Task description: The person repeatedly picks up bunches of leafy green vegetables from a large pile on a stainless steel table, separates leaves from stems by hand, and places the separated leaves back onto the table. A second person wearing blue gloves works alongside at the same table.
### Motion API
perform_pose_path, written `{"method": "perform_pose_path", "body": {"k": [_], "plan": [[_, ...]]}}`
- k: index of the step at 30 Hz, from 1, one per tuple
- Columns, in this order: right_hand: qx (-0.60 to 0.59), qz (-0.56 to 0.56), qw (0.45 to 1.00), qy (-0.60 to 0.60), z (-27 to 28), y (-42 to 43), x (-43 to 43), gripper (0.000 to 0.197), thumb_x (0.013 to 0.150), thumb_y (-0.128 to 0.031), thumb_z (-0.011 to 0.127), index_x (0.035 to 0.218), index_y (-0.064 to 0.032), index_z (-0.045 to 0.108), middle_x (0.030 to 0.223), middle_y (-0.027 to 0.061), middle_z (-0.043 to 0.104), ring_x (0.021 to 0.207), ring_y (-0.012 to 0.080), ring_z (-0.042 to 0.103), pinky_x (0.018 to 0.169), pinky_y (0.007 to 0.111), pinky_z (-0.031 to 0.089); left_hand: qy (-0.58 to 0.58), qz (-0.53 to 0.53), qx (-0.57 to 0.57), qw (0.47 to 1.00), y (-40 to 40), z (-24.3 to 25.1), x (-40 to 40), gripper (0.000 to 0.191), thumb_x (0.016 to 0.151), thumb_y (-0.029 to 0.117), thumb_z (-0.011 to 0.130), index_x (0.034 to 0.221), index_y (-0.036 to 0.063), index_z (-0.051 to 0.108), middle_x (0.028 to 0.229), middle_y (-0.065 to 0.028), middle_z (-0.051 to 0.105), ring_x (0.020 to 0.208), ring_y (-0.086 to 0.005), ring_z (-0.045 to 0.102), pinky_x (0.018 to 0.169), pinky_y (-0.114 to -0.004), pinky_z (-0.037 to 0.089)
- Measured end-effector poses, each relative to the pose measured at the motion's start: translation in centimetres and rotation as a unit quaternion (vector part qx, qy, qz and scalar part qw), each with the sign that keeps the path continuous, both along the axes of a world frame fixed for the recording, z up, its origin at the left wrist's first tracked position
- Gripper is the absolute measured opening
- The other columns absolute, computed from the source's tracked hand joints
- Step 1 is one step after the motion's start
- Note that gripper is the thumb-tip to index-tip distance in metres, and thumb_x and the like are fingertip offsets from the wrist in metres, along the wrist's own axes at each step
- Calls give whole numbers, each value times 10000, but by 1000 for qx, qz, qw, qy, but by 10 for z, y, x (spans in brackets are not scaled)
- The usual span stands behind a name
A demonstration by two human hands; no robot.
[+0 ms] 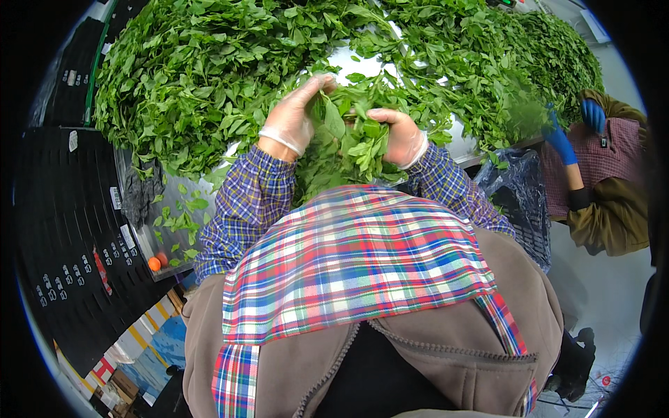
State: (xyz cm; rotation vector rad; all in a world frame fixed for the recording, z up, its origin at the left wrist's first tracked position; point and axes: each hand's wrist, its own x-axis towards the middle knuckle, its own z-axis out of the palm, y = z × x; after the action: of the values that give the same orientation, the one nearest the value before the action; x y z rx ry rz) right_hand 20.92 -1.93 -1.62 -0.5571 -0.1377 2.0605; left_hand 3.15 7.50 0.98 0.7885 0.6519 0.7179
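My left hand (pixel 293 116), in a clear disposable glove, is raised against the near side of the leafy green heap (pixel 193 89). Its thumb side faces up, and leaves hide the inner fingers, so its grip cannot be made out. My right hand (pixel 401 137), gloved the same way, holds a small bunch of leafy green stems (pixel 366 149) between thumb and fingers. The bunch hangs toward my plaid apron (pixel 360 251), with more blurred greens below it. Between and behind the hands, bare patches of the metal table (pixel 358 65) show through.
Loose leaves (pixel 180 222) and two orange-red round objects (pixel 154 264) lie at the table's left end. Black plastic crates (pixel 68 209) stand beside it. At right are a plastic-lined black crate (pixel 517 193) and a co-worker's blue-gloved hand (pixel 559 138) near a second heap (pixel 554 57).
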Motion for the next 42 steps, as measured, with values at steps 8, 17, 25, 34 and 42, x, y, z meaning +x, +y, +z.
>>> {"method": "perform_pose_path", "body": {"k": [8, 17, 25, 34, 42], "plan": [[-29, 33, 990, -134, -3, -2, -2, 414, 837, -213, 582, 1181, -2, 486, 1162, 124, 543, 1047, 239, 528, 937, 391, 400, 158, -56, 149, 975, -9, -5, 1, 403, 895, 365, 474, 1143, 64, 574, 1207, -115, 542, 1167, -231, 450, 1021, -339, 284], [-39, -170, 973, -149, 64, 59, 69, 318, 843, -146, 511, 1142, -47, 470, 995, 157, 589, 843, 328, 606, 830, 537, 449, 93, 29, -84, 992, 2, -19, -11, 385, 871, 312, 524, 1169, 70, 504, 1147, -73, 517, 1077, -223, 452, 878, -399, 378], [-115, -436, 865, -221, 160, 183, 209, 746, 863, -301, 546, 1392, -24, 99, 1422, 256, 139, 1287, 357, 268, 1062, 507, 184, 74, 38, -115, 990, 5, -27, -25, 298, 867, 231, 523, 1110, 60, 524, 1047, -52, 550, 981, -198, 496, 836, -350, 411], [47, -392, 815, -424, 117, 178, 258, 283, 886, -158, 528, 1144, -44, 507, 861, 22, 603, 702, 119, 561, 650, 250, 497, 75, 59, -122, 988, 4, -25, -45, 321, 857, 186, 547, 1121, 15, 482, 932, -51, 552, 820, -167, 536, 767, -307, 467], [108, -221, 860, -448, 51, 79, 180, 275, 902, -164, 491, 1134, -17, 511, 766, -23, 552, 611, 69, 455, 557, 200, 404, 53, 79, -69, 993, 2, -25, -53, 227, 868, 146, 517, 1052, 14, 530, 762, -17, 524, 651, -107, 502, 661, -266, 461]]}}
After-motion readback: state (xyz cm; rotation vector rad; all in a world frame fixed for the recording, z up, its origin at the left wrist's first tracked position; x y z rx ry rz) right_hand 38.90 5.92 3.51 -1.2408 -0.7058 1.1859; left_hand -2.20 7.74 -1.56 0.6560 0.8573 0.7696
